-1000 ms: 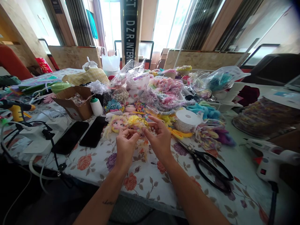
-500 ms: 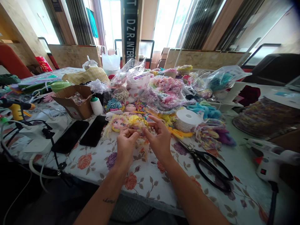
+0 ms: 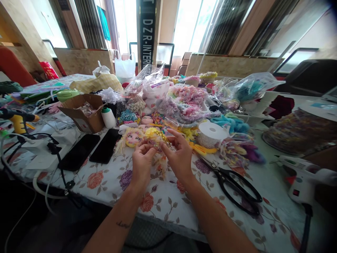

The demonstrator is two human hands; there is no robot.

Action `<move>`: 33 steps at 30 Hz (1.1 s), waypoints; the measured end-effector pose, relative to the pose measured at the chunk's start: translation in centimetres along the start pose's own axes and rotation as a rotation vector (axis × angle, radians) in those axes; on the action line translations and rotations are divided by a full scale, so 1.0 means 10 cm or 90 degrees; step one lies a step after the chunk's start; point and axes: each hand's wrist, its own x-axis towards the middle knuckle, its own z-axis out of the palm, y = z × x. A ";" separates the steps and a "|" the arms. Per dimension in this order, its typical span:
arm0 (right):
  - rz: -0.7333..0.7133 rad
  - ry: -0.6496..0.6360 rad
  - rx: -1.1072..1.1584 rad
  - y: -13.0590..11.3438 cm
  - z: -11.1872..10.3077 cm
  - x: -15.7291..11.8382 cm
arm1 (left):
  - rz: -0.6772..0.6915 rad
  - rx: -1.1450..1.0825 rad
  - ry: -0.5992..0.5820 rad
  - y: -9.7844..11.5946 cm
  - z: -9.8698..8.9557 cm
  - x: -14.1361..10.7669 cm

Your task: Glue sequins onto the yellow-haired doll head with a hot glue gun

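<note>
My left hand (image 3: 143,160) and my right hand (image 3: 179,156) are close together above the table, fingers pinched on a doll head with pale curly hair (image 3: 160,164). A yellow flower (image 3: 152,132) and a golden beaded trim show at its top. Most of the doll head is covered by my fingers. Just left of it lies another yellow-haired doll head (image 3: 131,138), its painted face upward. More doll heads (image 3: 146,120) lie behind. To the right are yellow-handled scissors (image 3: 202,149) and large black scissors (image 3: 235,186).
A white spool (image 3: 212,133) stands beyond the scissors, with a glue gun (image 3: 302,177) at the far right. Two black phones (image 3: 80,151), a thread cone (image 3: 108,118), a cardboard box (image 3: 86,121) and cabled power adapters (image 3: 43,156) sit left. Bagged colourful yarn (image 3: 188,100) piles up behind.
Both hands keep their grip on the doll head in nearly the same place. Only slight finger movement and a small shift of the view show.
</note>
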 end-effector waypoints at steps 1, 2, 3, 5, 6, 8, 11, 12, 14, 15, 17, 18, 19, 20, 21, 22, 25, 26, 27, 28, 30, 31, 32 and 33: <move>0.000 0.000 0.004 -0.01 0.00 0.00 | -0.003 0.001 -0.005 0.00 0.00 0.00; 0.001 0.000 0.006 -0.01 0.00 0.00 | -0.004 0.003 -0.009 0.01 0.00 0.00; 0.001 0.000 0.008 -0.02 0.00 0.01 | -0.005 0.006 -0.012 0.01 -0.01 0.00; 0.003 0.000 0.010 -0.02 0.00 0.01 | -0.005 0.012 -0.013 0.01 -0.01 0.00; 0.006 0.000 0.011 -0.02 0.00 0.01 | -0.006 0.014 -0.013 0.02 -0.01 0.00; 0.011 0.000 0.014 -0.02 0.00 0.01 | -0.007 0.011 -0.015 0.02 -0.01 0.00; 0.015 0.005 0.012 -0.02 -0.01 0.01 | -0.019 -0.021 -0.039 0.03 -0.01 0.00; 0.016 0.007 0.009 -0.02 -0.01 0.01 | -0.031 -0.037 -0.049 0.03 -0.01 0.00; 0.019 0.008 0.008 -0.03 -0.01 0.01 | -0.057 -0.063 -0.063 0.04 -0.02 0.00; 0.020 0.007 0.012 -0.03 -0.01 0.01 | -0.067 -0.069 -0.064 0.04 -0.02 0.00; 0.018 0.003 0.024 -0.02 -0.01 0.01 | -0.069 -0.073 -0.060 0.04 -0.02 0.00; 0.017 0.002 0.027 -0.02 -0.01 0.00 | -0.064 -0.073 -0.059 0.04 -0.02 0.01; 0.017 0.002 0.027 -0.02 -0.01 0.00 | -0.059 -0.073 -0.058 0.04 -0.02 0.01; 0.017 0.004 0.025 -0.02 0.00 0.00 | -0.054 -0.072 -0.059 0.04 -0.02 0.01; 0.019 0.006 0.021 -0.02 0.00 0.00 | -0.049 -0.072 -0.060 0.04 -0.02 0.01; 0.022 0.008 0.019 -0.02 0.00 0.00 | -0.045 -0.070 -0.060 0.03 -0.02 0.01; 0.027 0.005 0.025 -0.01 0.00 0.00 | -0.025 -0.046 -0.045 0.03 -0.01 0.01; 0.024 0.003 0.028 -0.01 0.00 0.00 | -0.017 -0.033 -0.037 0.03 -0.01 0.00; 0.020 0.001 0.031 0.00 0.00 0.00 | -0.009 -0.020 -0.030 0.03 -0.01 0.00; 0.016 -0.002 0.033 0.00 0.00 0.00 | -0.003 -0.007 -0.026 0.04 -0.01 -0.01; 0.008 -0.008 0.036 0.01 0.00 0.00 | 0.002 0.011 -0.020 0.04 -0.02 -0.01; 0.007 -0.010 0.038 0.01 0.00 0.01 | 0.005 0.017 -0.018 0.04 -0.02 -0.01; 0.006 -0.011 0.040 0.02 0.00 0.01 | 0.008 0.022 -0.016 0.05 -0.02 -0.01; 0.007 -0.012 0.043 0.02 0.00 0.01 | 0.013 0.026 -0.015 0.05 -0.03 -0.01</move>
